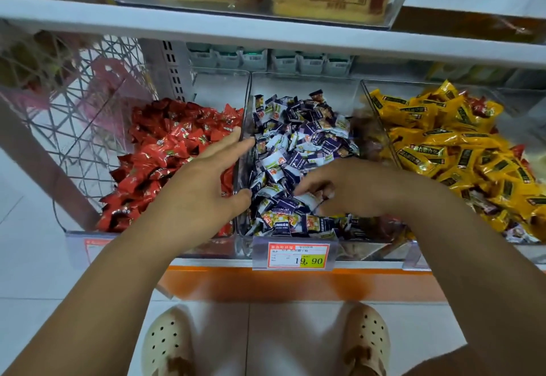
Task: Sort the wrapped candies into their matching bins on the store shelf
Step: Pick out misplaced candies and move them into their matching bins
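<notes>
Head view: on the store shelf (295, 276), the leftmost clear bin holds red candies (165, 154). The left hand (204, 180) hovers over its right edge, fingers straight and spread, holding nothing. The middle bin is filled with purple-and-white candies (307, 139); the right hand (354, 189) digs into them with curled fingers, and blur hides whether it holds one. Yellow candies (437, 145) fill the right bin, with a red stray (480, 106) among them.

The orange-edged store shelf (266, 282) before me carries three clear bins, side by side: left bin (218, 86) of red candies (165, 151), middle bin (304, 86) of purple-and-white candies (304, 139), right bin (381, 130) of yellow candies (437, 145). A price tag (298, 255) hangs in front.
</notes>
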A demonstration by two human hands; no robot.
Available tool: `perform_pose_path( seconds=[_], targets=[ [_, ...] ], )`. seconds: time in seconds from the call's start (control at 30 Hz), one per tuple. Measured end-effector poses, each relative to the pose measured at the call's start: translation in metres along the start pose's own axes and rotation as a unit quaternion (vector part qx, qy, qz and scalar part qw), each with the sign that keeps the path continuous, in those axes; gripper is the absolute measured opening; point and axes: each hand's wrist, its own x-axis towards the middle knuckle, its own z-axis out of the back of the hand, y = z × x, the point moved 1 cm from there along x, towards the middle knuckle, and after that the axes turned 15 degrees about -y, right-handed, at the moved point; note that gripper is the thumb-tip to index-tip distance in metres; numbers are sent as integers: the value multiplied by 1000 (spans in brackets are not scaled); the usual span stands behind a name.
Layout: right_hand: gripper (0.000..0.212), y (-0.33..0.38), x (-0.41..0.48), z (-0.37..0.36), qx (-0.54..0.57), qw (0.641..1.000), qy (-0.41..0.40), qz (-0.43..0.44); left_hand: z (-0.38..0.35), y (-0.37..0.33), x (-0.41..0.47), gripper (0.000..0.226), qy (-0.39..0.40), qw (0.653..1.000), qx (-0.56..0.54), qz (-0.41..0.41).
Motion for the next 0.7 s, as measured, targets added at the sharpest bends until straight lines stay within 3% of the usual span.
perform_pose_path(
  seconds=[0.17, 0.33, 0.4, 0.53, 0.7],
  targets=[
    [56, -6, -8, 8, -32, 998, -45, -35, 1, -4, -2, 73, -2, 1000, 19, 11],
    [45, -11, 1, -14, -251, 968, -14, -14, 0, -7, -2, 73, -2, 999, 35, 12],
    [36, -13, 7, -22, -283, 959, -31, 7, 0, -9, -2, 72, -2, 999, 34, 13],
    [21, -12, 4, -11, -159, 983, -97, 9, 0, -9, -3, 72, -17, 999, 32, -2],
    [31, -6, -15, -2, -15, 980, -196, 9, -3, -9, 2, 72, -48, 996, 66, -40]
  ],
)
